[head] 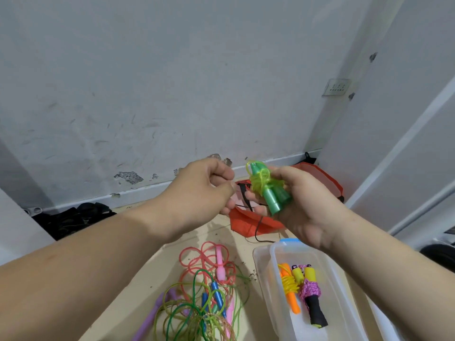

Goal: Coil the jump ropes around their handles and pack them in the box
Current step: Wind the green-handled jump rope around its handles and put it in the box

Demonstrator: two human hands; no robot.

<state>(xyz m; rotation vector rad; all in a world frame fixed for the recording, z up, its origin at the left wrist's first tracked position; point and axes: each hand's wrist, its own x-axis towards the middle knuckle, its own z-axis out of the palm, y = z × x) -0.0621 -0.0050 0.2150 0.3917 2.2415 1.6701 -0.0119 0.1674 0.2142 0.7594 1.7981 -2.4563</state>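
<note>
Centre frame: my right hand (305,207) grips the coiled green jump rope (273,200); left hand (202,185) curled, pinch unclear, so tuck the tail tight.

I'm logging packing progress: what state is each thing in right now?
Green jump rope, coiled round its handles, gripped by the right hand.
Left hand, fingers curled; whether it pinches anything is unclear.
Box, open, holding two coiled ropes.
Loose ropes, uncoiled, tangled on the floor.
</note>
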